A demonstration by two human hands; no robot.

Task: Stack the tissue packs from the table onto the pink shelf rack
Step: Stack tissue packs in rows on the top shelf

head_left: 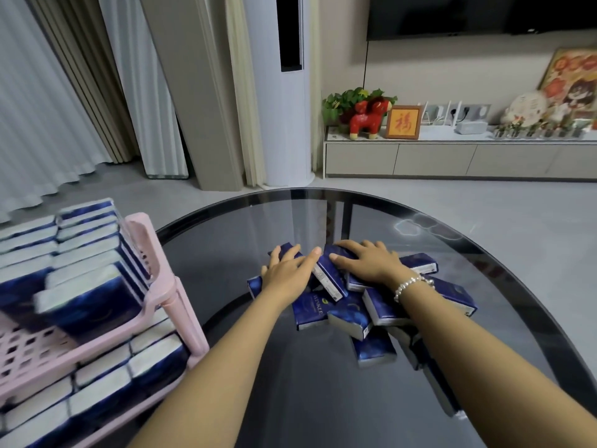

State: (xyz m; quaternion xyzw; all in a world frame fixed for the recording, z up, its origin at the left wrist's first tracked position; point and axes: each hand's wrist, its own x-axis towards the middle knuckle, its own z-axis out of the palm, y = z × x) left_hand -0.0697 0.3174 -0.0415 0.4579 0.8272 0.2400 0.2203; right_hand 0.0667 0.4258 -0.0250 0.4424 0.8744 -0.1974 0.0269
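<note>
- At the far left, beside the table, stands the pink shelf rack (pixel 168 295), with dark blue tissue packs (pixel 80 253) lined up in rows on its upper tier and more of them filling the tier below.
- On the dark glass table (pixel 226 253), near its middle, lies a loose heap of tissue packs (pixel 349 315), some flat, some tilted across one another.
- The left hand (pixel 287 270) lies on the left side of the heap, fingers fairly straight and spread over a pack; whether it grips anything cannot be told.
- Between the two hands a single pack (pixel 329 279) stands tilted on edge, with the left hand's thumb against its upper end.
- The right hand (pixel 368 261) lies palm down on the top of the heap, fingers lightly bent over a pack, thumb pointing toward the tilted one; a firm hold is not plain.
- A beaded bracelet (pixel 408 286) circles the right wrist.
- Beyond the table, a low cabinet (pixel 452 156) along the wall carries a red toy animal (pixel 368 121) and a framed picture (pixel 403 122).
</note>
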